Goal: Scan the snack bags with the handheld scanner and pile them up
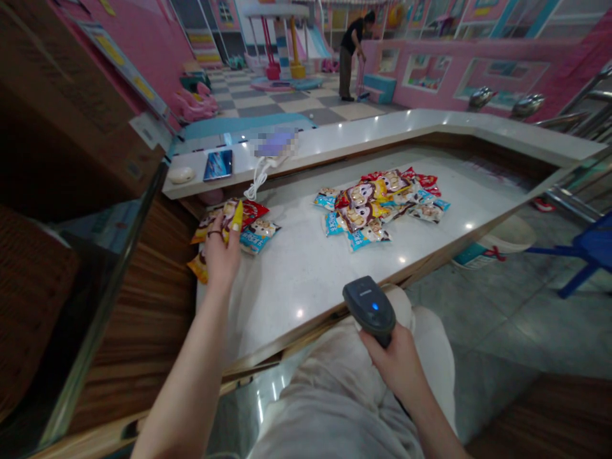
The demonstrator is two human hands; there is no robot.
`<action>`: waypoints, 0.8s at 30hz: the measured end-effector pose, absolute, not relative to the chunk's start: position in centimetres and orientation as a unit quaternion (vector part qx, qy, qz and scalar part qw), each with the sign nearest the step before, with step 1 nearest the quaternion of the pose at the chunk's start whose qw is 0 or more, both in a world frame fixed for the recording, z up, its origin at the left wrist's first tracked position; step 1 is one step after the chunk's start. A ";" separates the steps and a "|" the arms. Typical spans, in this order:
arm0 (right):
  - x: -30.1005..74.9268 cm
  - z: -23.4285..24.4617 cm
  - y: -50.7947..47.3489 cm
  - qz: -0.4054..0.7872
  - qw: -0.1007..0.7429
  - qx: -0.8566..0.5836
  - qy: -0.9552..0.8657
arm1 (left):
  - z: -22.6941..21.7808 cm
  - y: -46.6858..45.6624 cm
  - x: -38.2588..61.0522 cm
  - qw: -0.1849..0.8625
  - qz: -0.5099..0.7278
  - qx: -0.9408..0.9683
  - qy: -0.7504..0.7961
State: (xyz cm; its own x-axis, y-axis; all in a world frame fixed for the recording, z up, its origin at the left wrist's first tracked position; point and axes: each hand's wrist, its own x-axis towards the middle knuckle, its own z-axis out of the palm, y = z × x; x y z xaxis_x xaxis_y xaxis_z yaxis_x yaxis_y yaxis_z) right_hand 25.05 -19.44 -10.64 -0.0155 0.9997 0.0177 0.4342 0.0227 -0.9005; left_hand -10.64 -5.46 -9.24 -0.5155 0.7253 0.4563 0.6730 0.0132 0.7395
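My left hand [224, 245] is closed around a yellow and brown snack packet [234, 213] at the left end of the white counter. Under and beside it lie a red packet [253, 210], a blue and white packet [261, 236] and an orange-yellow packet [198, 266]. My right hand [394, 357] grips the handle of a dark barcode scanner [368, 303] with a blue light on top, held above my lap by the counter's front edge. A larger heap of snack packets [361, 204], in brown, yellow, red and blue, lies in the middle of the counter.
The raised white ledge [363, 131] carries a phone [218, 165], a white rounded object [182, 175] and a white cable [258, 178]. Cardboard boxes [71, 95] stand at left. A white bucket [509, 236] and blue stool [590, 242] are at right. Beyond, a person [352, 54] sweeps.
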 end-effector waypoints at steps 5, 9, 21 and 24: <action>25.0 -10.7 -19.4 0.375 0.387 -0.587 -0.604 | -9.7 -8.3 -5.0 0.310 0.707 0.368 0.518; 24.8 -10.5 -19.3 0.383 0.386 -0.589 -0.598 | -11.2 -8.0 -1.5 0.551 0.672 0.244 0.431; 23.7 -10.0 -18.2 0.384 0.394 -0.585 -0.596 | -13.5 -7.6 1.6 0.683 0.556 0.265 0.393; 23.2 -9.6 -17.9 0.387 0.399 -0.574 -0.601 | -13.5 -7.6 1.5 0.683 0.552 0.261 0.402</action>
